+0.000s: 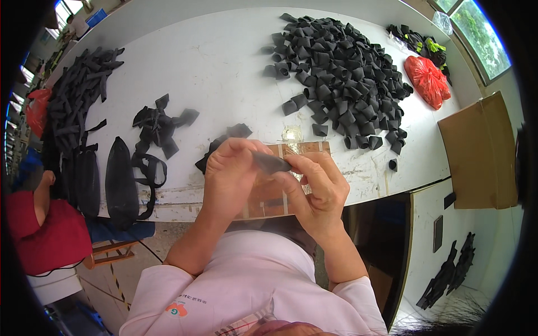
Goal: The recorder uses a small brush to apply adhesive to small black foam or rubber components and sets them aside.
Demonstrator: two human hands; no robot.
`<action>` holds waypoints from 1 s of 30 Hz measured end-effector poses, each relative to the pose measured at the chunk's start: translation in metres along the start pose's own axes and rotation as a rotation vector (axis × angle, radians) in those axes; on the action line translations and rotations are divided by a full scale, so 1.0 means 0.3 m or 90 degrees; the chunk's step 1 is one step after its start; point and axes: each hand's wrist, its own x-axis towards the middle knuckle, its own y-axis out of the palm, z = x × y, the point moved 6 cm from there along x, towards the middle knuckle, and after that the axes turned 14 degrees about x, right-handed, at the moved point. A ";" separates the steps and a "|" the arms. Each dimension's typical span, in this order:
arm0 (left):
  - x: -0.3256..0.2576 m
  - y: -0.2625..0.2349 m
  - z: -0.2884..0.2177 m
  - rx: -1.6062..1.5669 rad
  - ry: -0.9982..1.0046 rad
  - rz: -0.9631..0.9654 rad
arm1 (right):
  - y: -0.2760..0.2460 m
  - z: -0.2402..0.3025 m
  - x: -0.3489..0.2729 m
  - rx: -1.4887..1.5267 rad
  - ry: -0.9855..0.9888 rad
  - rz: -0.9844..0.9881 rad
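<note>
Between my two hands, above the near edge of the white table, is a small dark grey fabric piece (pixel 270 163), folded or looped. My left hand (pixel 231 168) grips its left end with the fingers. On its other end my right hand (pixel 314 182) pinches with thumb and forefinger. Beneath my hands lies a brown board with pale tape strips (pixel 263 196). Several similar dark pieces (pixel 238 132) lie just behind my left hand, partly hidden by it. A large heap of short black fabric loops (pixel 347 73) spreads over the far right of the table.
Long black strips (pixel 84 84) pile at the far left, with a small cluster of dark pieces (pixel 157 126) nearer. Black pouches with straps (pixel 122 182) hang over the front edge. A red plastic bag (pixel 428 81) and a cardboard box (pixel 479 151) stand right. Someone in red (pixel 47 229) sits left.
</note>
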 end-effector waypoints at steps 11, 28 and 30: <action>-0.030 0.005 -0.025 0.336 0.078 -0.075 | 0.014 -0.092 -0.010 0.135 0.121 0.059; -0.026 -0.004 -0.049 0.438 0.141 0.004 | 0.020 -0.129 -0.028 0.170 0.032 0.032; -0.011 0.018 -0.074 0.478 0.180 0.018 | 0.013 -0.135 -0.025 0.212 0.091 0.031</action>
